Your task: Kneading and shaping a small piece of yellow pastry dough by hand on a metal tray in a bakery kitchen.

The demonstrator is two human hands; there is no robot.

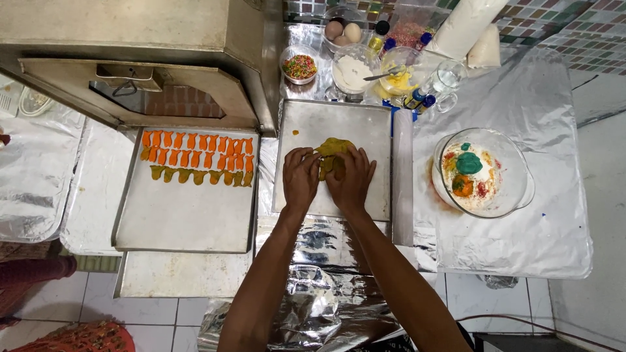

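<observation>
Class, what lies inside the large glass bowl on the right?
The glass bowl holds pale dough with green, orange and red patches. What lies beneath the dough is covered.

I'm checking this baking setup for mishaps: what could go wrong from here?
1. The glass bowl of coloured dough sits near the foil-covered table's edge; a bump might tip it.
2. The left hand and right hand press yellow-green dough on a bare metal tray; it may stick.

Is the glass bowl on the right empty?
No, the glass bowl holds white dough with green, orange and red lumps of colour on top.
</observation>
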